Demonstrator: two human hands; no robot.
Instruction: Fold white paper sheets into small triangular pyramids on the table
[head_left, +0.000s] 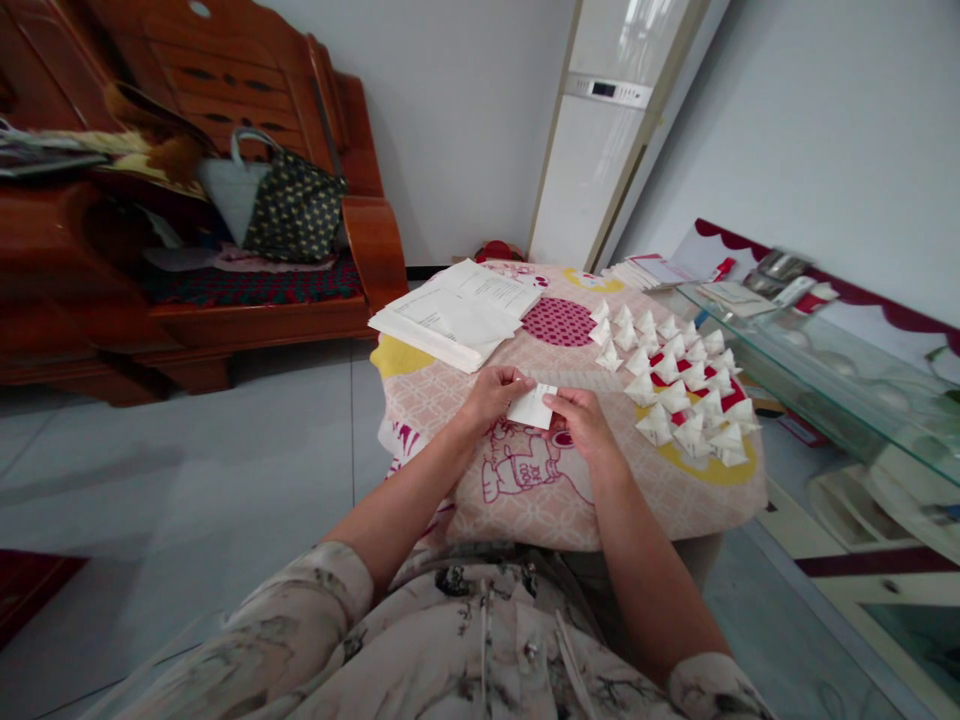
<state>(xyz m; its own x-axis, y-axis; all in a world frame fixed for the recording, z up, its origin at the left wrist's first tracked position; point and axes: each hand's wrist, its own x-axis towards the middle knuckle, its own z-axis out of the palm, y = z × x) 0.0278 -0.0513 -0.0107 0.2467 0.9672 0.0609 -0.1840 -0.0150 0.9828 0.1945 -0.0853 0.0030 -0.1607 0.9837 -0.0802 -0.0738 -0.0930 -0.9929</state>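
Observation:
My left hand (491, 393) and my right hand (581, 420) both pinch a small white paper slip (531, 407) between them, just above a pink patterned cloth (525, 480) that covers a low table. To the right of my hands lie several folded white paper triangles (679, 385) in rows on the cloth. A stack of white paper sheets (457, 312) rests on the far left part of the cloth.
A wooden bench (187, 200) with a dotted handbag (292, 205) stands at the left. A tall white air conditioner (600, 130) is in the corner. A glass-topped table (825, 350) with papers runs along the right. Grey tiled floor (187, 470) lies to the left.

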